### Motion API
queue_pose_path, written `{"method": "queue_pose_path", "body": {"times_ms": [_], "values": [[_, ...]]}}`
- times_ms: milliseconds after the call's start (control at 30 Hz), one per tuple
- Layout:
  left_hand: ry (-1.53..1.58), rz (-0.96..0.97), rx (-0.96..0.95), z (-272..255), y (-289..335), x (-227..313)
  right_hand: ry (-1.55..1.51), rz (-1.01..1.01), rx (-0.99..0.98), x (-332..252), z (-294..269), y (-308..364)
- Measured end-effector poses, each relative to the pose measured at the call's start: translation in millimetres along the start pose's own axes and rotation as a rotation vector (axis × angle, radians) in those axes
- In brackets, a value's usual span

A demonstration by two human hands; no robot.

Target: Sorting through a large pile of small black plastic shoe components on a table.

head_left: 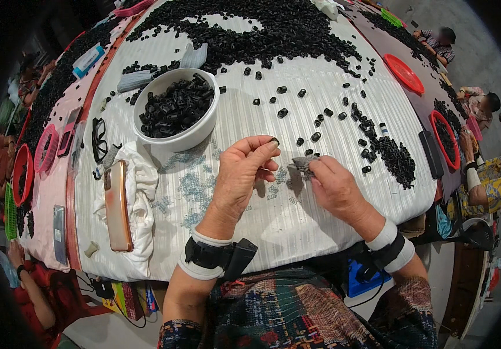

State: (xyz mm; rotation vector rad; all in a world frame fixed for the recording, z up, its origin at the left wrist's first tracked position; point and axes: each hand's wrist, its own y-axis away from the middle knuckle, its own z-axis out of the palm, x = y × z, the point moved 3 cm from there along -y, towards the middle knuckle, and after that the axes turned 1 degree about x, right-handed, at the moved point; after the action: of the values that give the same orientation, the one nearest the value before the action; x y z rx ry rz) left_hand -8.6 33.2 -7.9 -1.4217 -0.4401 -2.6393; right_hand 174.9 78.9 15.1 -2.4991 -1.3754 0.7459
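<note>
At mid-frame, the left hand [240, 171] pinches a black part [275, 141]; the right hand [336, 187], right of centre, grips a grey cloth [303, 164]. A white bowl [197, 129] stands on the desk [297, 235], upper left.

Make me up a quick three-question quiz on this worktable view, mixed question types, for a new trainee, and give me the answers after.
1. True or false: the black-framed eyeglasses lie to the left of the round white plastic bowl.

2. Multiple choice: what does the person's right hand hold?
A) a pink oval basket
B) a small crumpled grey cloth
C) a silver phone

3. Short answer: which of the person's hands is nearer the bowl, and what does it pinch?

Key:
1. True.
2. B.
3. The left hand; it pinches a small dark piece between thumb and forefinger.
</note>
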Motion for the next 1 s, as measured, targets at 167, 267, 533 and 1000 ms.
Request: {"method": "queue_pose_path", "body": {"times_ms": [167, 267, 533, 1000], "values": [[-0.002, -0.024, -0.002, 2.3, 0.4, 1.1, -0.028, 0.043, 0.044, 0.1, -12.1, 0.4], [0.005, -0.021, 0.000, 4.5, 1.6, 3.2, -0.014, -0.009, 0.065, 0.0, -13.9, 0.5], [0.047, -0.033, -0.019, 5.8, 0.8, 0.2, 0.087, -0.051, 0.018, 2.0, -0.1, 4.8], [-0.053, -0.076, -0.133, 12.8, 5.0, 1.6, -0.246, 0.072, 0.111, -7.5, -21.3, -13.6]]}}
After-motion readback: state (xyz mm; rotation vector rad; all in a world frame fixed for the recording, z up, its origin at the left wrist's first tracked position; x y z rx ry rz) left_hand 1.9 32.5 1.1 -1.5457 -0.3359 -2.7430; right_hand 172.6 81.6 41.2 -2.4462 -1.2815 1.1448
